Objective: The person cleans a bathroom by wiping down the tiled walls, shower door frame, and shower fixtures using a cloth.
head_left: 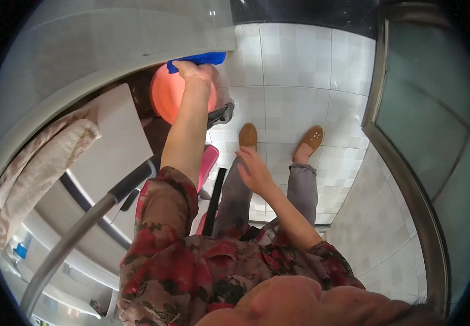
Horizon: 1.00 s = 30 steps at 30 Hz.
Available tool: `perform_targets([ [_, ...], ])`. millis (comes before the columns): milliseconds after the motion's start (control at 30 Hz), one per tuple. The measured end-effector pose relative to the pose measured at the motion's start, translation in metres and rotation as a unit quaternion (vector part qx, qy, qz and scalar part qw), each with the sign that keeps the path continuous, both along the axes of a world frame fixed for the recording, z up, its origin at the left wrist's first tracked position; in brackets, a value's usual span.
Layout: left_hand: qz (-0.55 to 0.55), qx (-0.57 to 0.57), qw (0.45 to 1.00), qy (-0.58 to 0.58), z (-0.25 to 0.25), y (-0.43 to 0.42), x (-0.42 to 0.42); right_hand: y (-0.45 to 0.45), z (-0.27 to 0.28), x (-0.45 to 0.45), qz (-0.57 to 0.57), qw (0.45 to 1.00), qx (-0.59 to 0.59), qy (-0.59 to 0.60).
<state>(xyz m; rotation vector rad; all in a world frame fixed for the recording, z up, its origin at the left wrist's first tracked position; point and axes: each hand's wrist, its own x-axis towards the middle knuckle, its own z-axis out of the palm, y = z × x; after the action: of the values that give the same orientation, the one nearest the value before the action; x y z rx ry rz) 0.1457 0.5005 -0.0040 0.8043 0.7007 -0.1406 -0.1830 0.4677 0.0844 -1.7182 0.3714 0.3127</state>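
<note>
My left hand (196, 71) reaches out at the upper middle, its fingers closed on a blue cloth (210, 58). The cloth lies against the grey wall (137, 32) near its end. Below that hand is a round orange-pink basin (164, 98), partly hidden by my forearm. In front of my body hangs my right hand (254, 171), with loosely stretched fingers and nothing in it, over my grey trouser leg (229, 204).
A metal pole (72, 244) slants along the left, beside a patterned towel (50, 168). A pink object (208, 163) and a black bar (214, 201) are near my legs. A framed glass door (430, 125) stands right of the tiled floor (295, 60).
</note>
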Motion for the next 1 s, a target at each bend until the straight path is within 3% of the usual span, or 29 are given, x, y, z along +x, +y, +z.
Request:
perform_targets([
  [67, -0.003, -0.04, 0.999, -0.034, -0.035, 0.0, -0.002, 0.002, -0.01, 0.014, -0.068, 0.998, 0.016, -0.009],
  [233, -0.048, -0.045, 0.995, -0.073, -0.1, 0.005, -0.002, -0.003, -0.028, 0.02, -0.082, 0.996, 0.009, 0.018],
  [400, -0.037, -0.024, 0.998, -0.045, -0.164, 0.004, -0.006, -0.009, -0.028, 0.027, -0.08, 0.996, 0.002, 0.033],
  [467, -0.028, -0.011, 0.999, 0.022, -0.183, 0.016, -0.001, -0.004, -0.025, 0.027, -0.052, 0.998, 0.007, 0.039],
  [667, -0.055, 0.024, 0.996, 0.07, -0.128, 0.02, -0.013, 0.001, -0.035, 0.023, -0.035, 0.999, -0.001, 0.03],
  [733, -0.013, 0.037, 0.992, 0.116, -0.109, 0.021, -0.013, 0.006, -0.042, 0.021, -0.04, 0.999, -0.004, 0.032],
  [800, -0.047, 0.015, 0.998, 0.035, -0.069, 0.016, -0.021, 0.01, -0.043, 0.022, -0.042, 0.999, -0.013, 0.03],
  [833, 0.023, -0.033, 0.999, 0.034, -0.038, 0.007, -0.024, 0.011, -0.043, 0.023, -0.028, 0.999, -0.009, 0.039],
  [867, 0.026, -0.032, 0.999, 0.034, -0.022, 0.008, -0.024, 0.011, -0.043, 0.023, -0.015, 0.999, -0.002, 0.05],
  [1000, 0.046, 0.01, 0.999, -0.02, -0.01, 0.017, -0.011, 0.009, -0.045, 0.02, -0.005, 0.998, 0.004, 0.06],
])
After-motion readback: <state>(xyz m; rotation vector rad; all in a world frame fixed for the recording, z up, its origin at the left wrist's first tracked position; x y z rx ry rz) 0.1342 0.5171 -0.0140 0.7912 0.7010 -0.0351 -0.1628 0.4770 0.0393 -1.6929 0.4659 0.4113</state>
